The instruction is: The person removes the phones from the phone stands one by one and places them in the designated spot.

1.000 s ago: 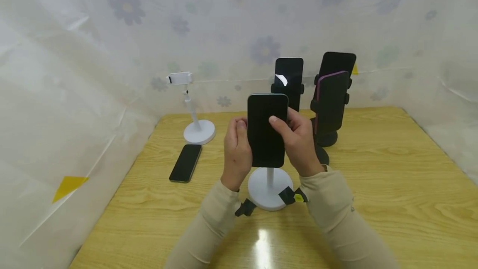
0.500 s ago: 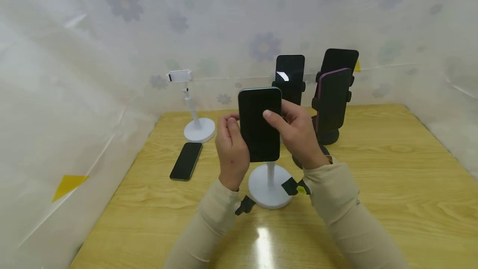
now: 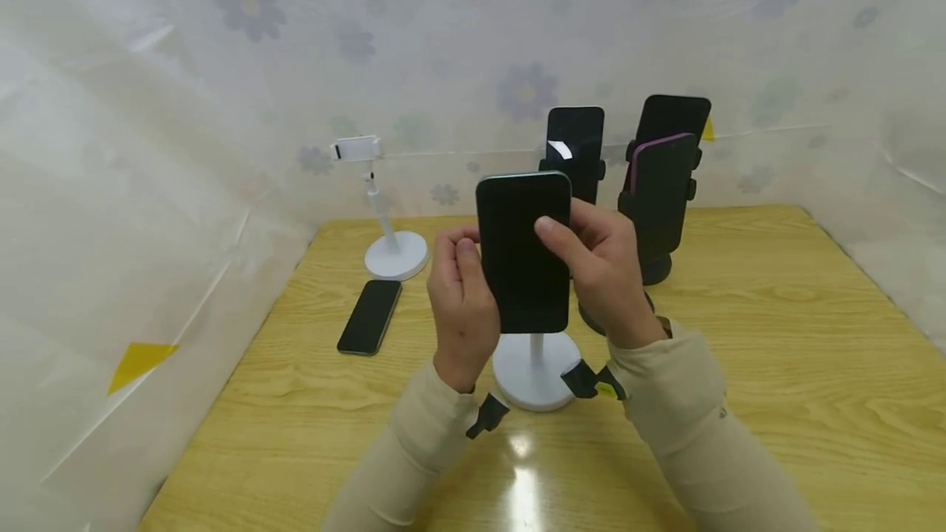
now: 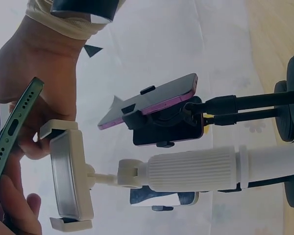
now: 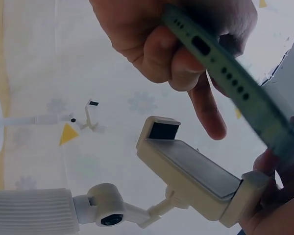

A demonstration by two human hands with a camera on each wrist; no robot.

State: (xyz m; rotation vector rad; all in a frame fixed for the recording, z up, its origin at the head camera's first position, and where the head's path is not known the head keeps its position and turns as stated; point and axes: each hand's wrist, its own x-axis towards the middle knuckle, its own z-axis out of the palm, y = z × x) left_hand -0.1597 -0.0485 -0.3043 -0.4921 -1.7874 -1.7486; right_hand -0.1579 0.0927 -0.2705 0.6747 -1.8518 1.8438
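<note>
"Where's the phone, and how are the hands?"

"I have the green-edged phone (image 3: 521,261) in the air at the centre of the head frame. The right hand (image 3: 606,261) pinches it, thumb on the screen; the left hand (image 3: 466,298) has its fingers curled round one end of the white clamp (image 5: 191,169)."

"What worries you?"

"I see the phone apart from the clamp in both wrist views, so a slipping thumb could drop it. If the left fingers lose that end, I'd expect the clamp to spring in and nip a fingertip. A hard shove might swivel the joint (image 5: 107,203) or tip the white base (image 3: 517,380)."

"Anything in the way?"

"In the head frame the phone hides the clamp from me. A purple-rimmed phone (image 3: 665,204) stands right of the right hand, an easy thing to bump. Left of centre, another phone (image 3: 369,317) lies on the table (image 3: 776,368) near a second white stand (image 3: 397,255)."
</note>
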